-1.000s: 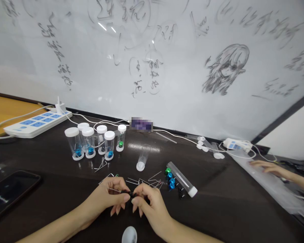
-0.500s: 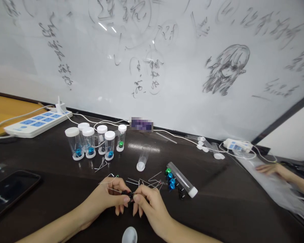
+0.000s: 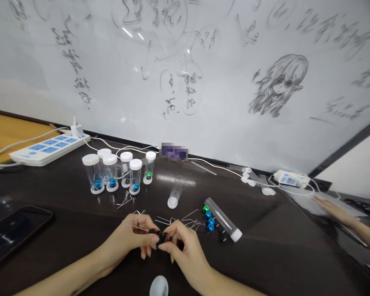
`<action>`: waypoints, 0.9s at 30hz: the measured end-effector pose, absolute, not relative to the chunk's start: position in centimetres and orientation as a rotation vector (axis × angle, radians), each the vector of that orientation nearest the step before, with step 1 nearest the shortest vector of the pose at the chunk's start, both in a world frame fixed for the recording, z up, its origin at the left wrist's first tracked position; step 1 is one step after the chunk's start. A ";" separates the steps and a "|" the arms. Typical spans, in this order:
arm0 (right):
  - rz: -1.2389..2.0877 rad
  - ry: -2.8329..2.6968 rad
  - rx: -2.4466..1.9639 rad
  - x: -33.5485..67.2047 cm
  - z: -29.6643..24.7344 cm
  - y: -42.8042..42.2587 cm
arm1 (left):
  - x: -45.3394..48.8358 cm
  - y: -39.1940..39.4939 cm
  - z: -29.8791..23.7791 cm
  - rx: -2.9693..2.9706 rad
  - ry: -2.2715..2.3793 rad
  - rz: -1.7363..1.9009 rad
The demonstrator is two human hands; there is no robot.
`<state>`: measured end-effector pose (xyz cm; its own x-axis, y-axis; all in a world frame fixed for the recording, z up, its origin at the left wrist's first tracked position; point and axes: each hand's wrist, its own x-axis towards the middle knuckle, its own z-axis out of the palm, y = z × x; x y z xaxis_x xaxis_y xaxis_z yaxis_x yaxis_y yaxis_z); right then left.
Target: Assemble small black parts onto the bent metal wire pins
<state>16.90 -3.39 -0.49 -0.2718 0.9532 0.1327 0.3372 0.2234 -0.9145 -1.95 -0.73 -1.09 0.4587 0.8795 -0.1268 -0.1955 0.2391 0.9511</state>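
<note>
My left hand (image 3: 132, 238) and my right hand (image 3: 181, 246) meet low in the middle of the dark table (image 3: 280, 246). Both pinch a small black part (image 3: 161, 237) between their fingertips. A thin metal wire (image 3: 139, 228) sticks out leftward from the part, under my left fingers. Just beyond my hands lie several loose bent wires (image 3: 185, 221). To the right of them sit small blue and green knobs (image 3: 208, 218) beside a clear tube lying on its side (image 3: 223, 220).
Several upright capped vials (image 3: 120, 172) with coloured knobs stand at the back left, and an open tube (image 3: 175, 192) lies behind the wires. A phone (image 3: 12, 232) is at the left, a power strip (image 3: 46, 148) behind it. Another person's hand (image 3: 336, 211) rests at the right. A white cap (image 3: 158, 286) lies near the front edge.
My fingertips have closed tighter round the black part and my right thumb has shifted over it. The other person's hand at the right has moved along the plastic sheet.
</note>
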 end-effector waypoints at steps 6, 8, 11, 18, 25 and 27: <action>1.064 -1.745 -1.201 16.9 -0.9 -3.4 | -2.0 -0.6 -1.3 1.069 0.760 0.835; 1.034 -1.748 -1.198 16.9 -0.8 -3.4 | -2.0 -0.6 -1.3 1.070 0.758 0.826; 0.980 -1.760 -1.196 16.9 -0.7 -3.6 | -2.0 -0.6 -1.3 1.068 0.751 0.816; 1.090 -1.825 -1.145 17.0 -0.4 -3.7 | -2.0 -0.6 -1.4 1.072 0.746 0.799; 0.971 -1.776 -1.236 16.7 -0.3 -3.5 | -1.9 -0.7 -1.2 1.086 0.749 0.792; 0.954 -1.780 -1.235 16.7 -0.3 -3.5 | -1.9 -0.7 -1.2 1.091 0.748 0.789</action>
